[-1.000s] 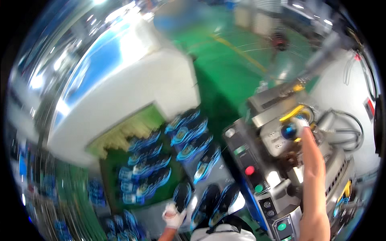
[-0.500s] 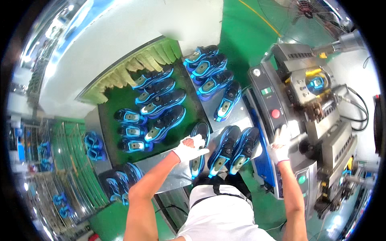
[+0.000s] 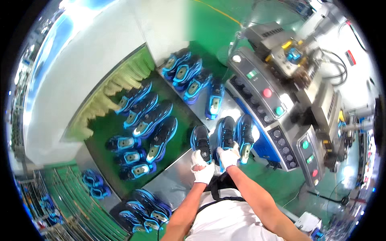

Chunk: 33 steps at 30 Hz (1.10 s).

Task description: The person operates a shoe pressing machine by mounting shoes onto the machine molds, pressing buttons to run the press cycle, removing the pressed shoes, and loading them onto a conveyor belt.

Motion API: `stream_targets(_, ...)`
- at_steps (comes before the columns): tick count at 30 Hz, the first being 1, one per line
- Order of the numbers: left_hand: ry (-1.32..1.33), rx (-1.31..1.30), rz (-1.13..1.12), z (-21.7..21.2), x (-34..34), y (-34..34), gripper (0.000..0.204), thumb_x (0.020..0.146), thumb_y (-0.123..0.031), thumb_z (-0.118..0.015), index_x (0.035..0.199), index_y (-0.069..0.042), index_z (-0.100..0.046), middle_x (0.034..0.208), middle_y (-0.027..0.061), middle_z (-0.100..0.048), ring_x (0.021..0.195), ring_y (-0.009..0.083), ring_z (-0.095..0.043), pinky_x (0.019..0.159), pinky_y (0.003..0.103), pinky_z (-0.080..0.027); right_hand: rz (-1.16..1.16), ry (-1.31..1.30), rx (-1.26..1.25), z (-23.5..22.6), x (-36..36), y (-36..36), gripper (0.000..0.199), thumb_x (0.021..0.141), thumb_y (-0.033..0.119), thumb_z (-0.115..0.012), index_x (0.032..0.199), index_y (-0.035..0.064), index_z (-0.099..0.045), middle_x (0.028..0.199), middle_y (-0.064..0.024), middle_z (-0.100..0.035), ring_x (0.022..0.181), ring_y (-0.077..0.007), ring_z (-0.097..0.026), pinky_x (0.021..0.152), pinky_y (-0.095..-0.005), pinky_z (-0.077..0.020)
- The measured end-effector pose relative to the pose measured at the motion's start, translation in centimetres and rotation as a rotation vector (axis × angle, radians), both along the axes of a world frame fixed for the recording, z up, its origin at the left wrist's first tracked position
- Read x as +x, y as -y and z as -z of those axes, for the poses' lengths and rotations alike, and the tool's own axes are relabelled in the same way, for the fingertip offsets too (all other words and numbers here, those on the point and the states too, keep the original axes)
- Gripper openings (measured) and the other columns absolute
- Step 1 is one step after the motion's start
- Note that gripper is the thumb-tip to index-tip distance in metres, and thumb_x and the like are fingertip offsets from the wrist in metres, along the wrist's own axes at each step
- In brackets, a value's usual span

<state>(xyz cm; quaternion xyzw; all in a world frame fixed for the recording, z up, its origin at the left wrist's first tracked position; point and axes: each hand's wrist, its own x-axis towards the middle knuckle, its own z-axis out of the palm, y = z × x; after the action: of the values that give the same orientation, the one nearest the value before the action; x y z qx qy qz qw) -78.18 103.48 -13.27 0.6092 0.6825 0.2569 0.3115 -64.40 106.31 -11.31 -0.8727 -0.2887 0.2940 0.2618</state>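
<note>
Both hands came together since last frame: left hand (image 3: 203, 168) grips black-and-blue shoe (image 3: 201, 140) heel, right hand (image 3: 229, 156) clasps neighbouring shoe (image 3: 226, 134) heel.

left shoe (image 3: 200, 142) | black-blue, sole down, on metal table; right shoe (image 3: 225, 136) | same, just beside
</note>
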Motion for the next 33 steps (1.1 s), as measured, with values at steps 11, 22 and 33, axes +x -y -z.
stream_targets(11, 0.232, -0.213, 0.310, -15.1, 0.5, -4.0, 0.067, 0.073, -0.004, -0.084, 0.132, 0.000, -0.052, 0.118, 0.0140, -0.066, 0.106, 0.0237, -0.065, 0.096, 0.038, -0.052, 0.581, -1.093, 0.435, -12.1, 8.4, 15.1, 0.017, 0.085, 0.011, -0.082, 0.100, 0.0060, -0.075, 0.082, -0.0027, -0.071, 0.069, -0.0144, -0.066, 0.058, -0.0311, -0.0519)
stream_targets(22, 0.369, -0.300, 1.492, -23.1, 22.8, 16.1, 0.065, 0.077, -0.004, -0.086, 0.135, -0.003, -0.057, 0.123, 0.0124, -0.066, 0.110, 0.0212, -0.064, 0.092, 0.038, -0.055, 1.303, -0.535, 0.339, -20.8, 6.9, 44.8, 0.062, 0.078, 0.066, -0.082, 0.063, 0.0065, -0.069, 0.052, 0.0001, -0.056, 0.047, -0.0094, -0.050, 0.046, -0.0296, -0.0420)
stream_targets(33, 0.348, 0.054, 2.406, -29.6, 44.0, 54.6, 0.072, 0.079, -0.027, -0.079, 0.138, 0.002, -0.051, 0.126, 0.0252, -0.066, 0.117, 0.0355, -0.067, 0.103, 0.042, -0.051, 2.031, 0.510, -0.132, -23.2, 3.5, 73.2, 0.063, 0.084, 0.037, -0.078, 0.130, -0.0035, -0.064, 0.118, -0.0235, -0.071, 0.109, -0.0389, -0.069, 0.099, -0.0448, -0.0514)
